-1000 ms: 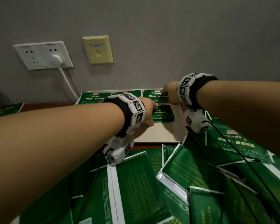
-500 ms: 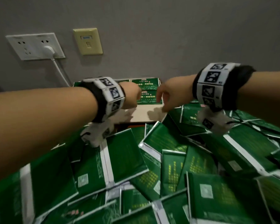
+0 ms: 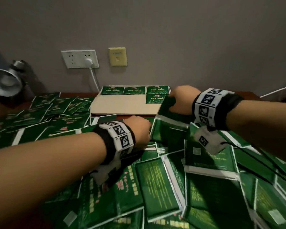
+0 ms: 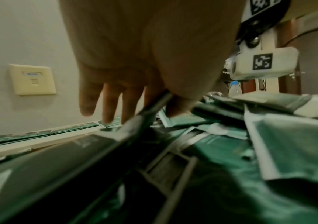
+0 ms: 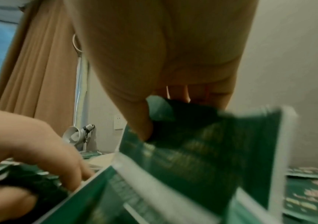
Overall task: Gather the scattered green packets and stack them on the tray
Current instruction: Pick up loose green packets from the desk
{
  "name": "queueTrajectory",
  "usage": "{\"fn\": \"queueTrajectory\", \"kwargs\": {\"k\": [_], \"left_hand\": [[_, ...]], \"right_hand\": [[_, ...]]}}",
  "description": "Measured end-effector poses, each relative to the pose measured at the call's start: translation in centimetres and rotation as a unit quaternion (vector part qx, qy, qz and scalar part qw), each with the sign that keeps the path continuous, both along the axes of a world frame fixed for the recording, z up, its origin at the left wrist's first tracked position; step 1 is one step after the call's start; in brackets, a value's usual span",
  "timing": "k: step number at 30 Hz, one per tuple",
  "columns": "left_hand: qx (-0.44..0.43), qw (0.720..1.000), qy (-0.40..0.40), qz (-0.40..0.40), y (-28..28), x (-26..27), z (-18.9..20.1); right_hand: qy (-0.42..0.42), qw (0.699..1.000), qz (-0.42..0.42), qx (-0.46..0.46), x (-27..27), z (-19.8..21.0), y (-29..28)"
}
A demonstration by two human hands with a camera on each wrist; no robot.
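Green foil packets (image 3: 157, 184) lie heaped over the near table. Behind them is the flat beige tray (image 3: 122, 104), with three packets (image 3: 134, 90) in a back row and one (image 3: 155, 98) in front at the right. My right hand (image 3: 173, 100) hovers at the tray's near right corner and pinches a lifted packet (image 3: 166, 105); the right wrist view shows the thumb (image 5: 144, 125) on that packet (image 5: 211, 144). My left hand (image 3: 144, 134) is down on the heap before the tray, and in the left wrist view its fingers (image 4: 106, 106) and thumb pinch a packet edge (image 4: 152, 106).
On the grey wall behind the tray are a white double socket (image 3: 80, 59) with a plugged white cable (image 3: 94, 78) and a yellowish wall plate (image 3: 117, 56). A metal desk lamp (image 3: 5, 81) stands at the far left. More packets (image 3: 56, 106) spread left of the tray.
Both hands have drawn back from the tray's back row to the heap. The right hand has taken up a packet; the left has dropped onto the pile and pinched one.
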State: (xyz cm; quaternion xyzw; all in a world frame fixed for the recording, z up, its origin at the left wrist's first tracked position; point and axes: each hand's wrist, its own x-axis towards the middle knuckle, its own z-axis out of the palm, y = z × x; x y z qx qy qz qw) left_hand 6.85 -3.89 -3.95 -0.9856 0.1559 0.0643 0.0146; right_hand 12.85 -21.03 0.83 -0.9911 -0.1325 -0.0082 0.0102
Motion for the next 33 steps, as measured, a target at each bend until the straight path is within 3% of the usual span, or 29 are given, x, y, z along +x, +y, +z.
{"fn": "queueTrajectory", "kwargs": {"k": [2,6,8,11,13,17,23,27,31,33], "left_hand": [[-0.039,0.997,-0.058,0.029,0.8,-0.9,0.8],[-0.184,0.972,-0.092,0.114,4.2,-3.5,2.5],[-0.186,0.965,-0.088,0.16,6.1,-4.6,2.2],[-0.126,0.968,-0.041,0.212,7.8,-5.6,0.9],[-0.098,0.975,-0.045,0.193,8.1,-5.9,0.4],[-0.013,0.997,-0.003,0.081,6.4,-6.0,-0.6],[0.05,0.995,-0.019,0.078,4.4,-4.3,-1.6],[0.011,0.999,0.003,0.047,4.3,-3.6,-0.9],[-0.077,0.995,-0.062,-0.009,5.6,-2.9,1.2],[-0.107,0.993,-0.052,-0.027,6.1,-2.7,2.0]], "right_hand": [[-0.034,0.999,0.009,0.003,-1.1,1.4,0.4],[-0.045,0.997,0.053,-0.039,-3.5,1.7,2.4],[-0.017,0.994,0.08,-0.075,-4.7,0.6,3.7],[0.095,0.973,0.151,-0.144,-6.5,-1.8,5.0],[0.123,0.966,0.157,-0.161,-6.7,-2.6,5.1],[0.063,0.97,0.127,-0.196,-4.8,-2.7,4.3],[0.126,0.971,0.125,-0.158,-3.3,-4.7,4.5],[0.108,0.967,0.16,-0.167,-2.7,-4.9,4.7],[0.11,0.967,0.174,-0.153,-2.3,-4.0,3.9],[0.106,0.964,0.179,-0.167,-2.5,-3.9,3.6]]}}
